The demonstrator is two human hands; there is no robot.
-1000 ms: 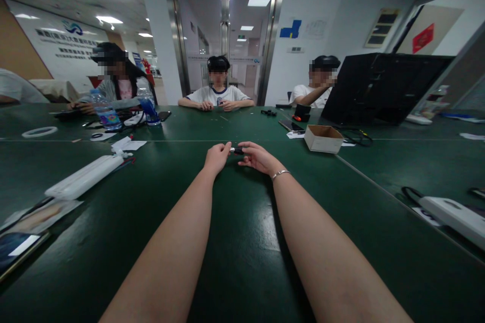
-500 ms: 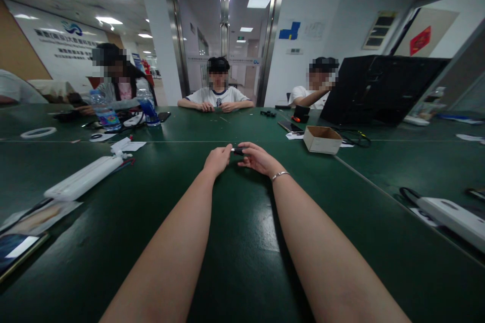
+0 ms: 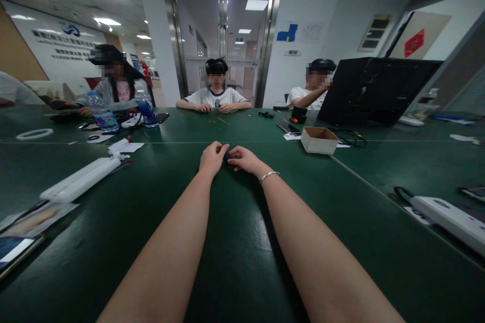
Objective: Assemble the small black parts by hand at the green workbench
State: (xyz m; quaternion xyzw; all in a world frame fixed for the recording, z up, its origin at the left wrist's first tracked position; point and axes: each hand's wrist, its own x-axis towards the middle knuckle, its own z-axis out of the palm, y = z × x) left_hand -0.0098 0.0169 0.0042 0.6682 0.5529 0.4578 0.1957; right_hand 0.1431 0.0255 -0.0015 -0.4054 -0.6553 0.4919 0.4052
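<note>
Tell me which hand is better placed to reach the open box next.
Probably the right hand: it is nearer the open box, and the left hand is farther away. Both hands are at a small dark object.

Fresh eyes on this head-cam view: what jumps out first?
The left hand and right hand, mid-table, meeting at a small dark object, too hidden to identify. Next, the big black monitor, back turned, at far right. Then the steel-framed glass doors behind a seated person.

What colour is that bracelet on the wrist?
The bracelet is silver; it shows best in the head view.
</note>
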